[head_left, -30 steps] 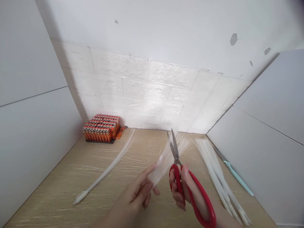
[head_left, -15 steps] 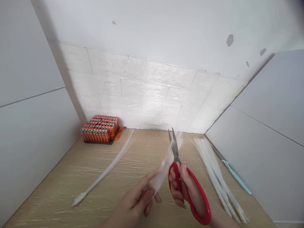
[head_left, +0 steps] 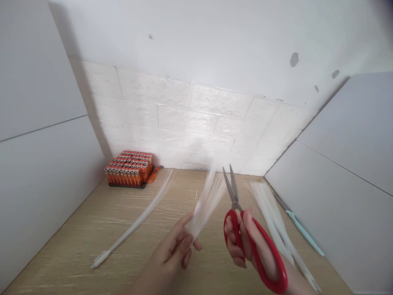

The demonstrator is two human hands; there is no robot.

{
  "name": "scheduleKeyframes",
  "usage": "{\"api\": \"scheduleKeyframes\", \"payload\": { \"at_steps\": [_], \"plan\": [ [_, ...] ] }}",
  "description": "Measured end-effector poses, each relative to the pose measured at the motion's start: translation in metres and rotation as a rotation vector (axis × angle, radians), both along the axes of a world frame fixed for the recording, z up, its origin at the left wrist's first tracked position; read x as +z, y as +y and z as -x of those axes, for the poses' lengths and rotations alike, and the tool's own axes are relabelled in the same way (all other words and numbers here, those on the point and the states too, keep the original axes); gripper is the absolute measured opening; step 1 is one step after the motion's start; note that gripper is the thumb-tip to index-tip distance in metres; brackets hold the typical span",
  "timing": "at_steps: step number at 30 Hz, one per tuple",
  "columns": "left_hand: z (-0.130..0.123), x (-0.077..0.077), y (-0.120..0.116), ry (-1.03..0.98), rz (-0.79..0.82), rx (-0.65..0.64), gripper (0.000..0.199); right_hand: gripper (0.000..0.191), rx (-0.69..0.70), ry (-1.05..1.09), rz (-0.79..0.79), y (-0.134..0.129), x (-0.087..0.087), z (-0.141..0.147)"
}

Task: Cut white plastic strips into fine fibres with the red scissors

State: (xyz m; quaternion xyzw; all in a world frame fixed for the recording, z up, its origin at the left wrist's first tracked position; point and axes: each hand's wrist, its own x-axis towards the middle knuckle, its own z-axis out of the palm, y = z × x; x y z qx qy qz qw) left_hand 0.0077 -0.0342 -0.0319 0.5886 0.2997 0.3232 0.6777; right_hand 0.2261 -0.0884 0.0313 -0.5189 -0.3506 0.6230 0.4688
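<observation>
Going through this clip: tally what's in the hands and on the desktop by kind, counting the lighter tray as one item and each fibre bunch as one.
Hands: 2 (left hand, right hand)
Red-handled scissors: 1
Tray of orange lighters: 1
Loose orange lighter: 1
Pale blue-handled tool: 1
White fibre bunches: 3 (held bunch, bunch on the left, heap on the right)
Total: 9

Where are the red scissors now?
In the head view, the red-handled scissors are in the right hand, beside the white fibre tuft in the left hand.

Prob. small work booth: wood-look bench point(head_left: 70, 246), white side panels point(head_left: 43, 123), faux-brick wall point(head_left: 172, 119).
</observation>
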Motion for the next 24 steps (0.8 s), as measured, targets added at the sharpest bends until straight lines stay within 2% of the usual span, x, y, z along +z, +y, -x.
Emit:
{"api": "scheduleKeyframes", "payload": {
  "at_steps": [10, 14, 18, 24],
  "plan": [
    [0.004, 0.000, -0.001, 0.024, 0.009, -0.023, 0.072, 0.043, 0.069, 0.038, 0.067, 0.001, 0.003, 0.011],
    [0.002, 0.000, -0.002, 0.006, 0.014, -0.070, 0.068, 0.043, 0.067, 0.042, 0.085, 0.003, 0.002, 0.012],
    [0.003, -0.002, -0.003, -0.012, -0.001, -0.120, 0.062, 0.043, 0.058, 0.040, 0.094, 0.005, -0.001, 0.016],
    [0.005, 0.003, -0.006, 0.028, 0.014, -0.189, 0.065, 0.044, 0.041, 0.021, 0.093, 0.008, -0.010, 0.020]
  ]
}}
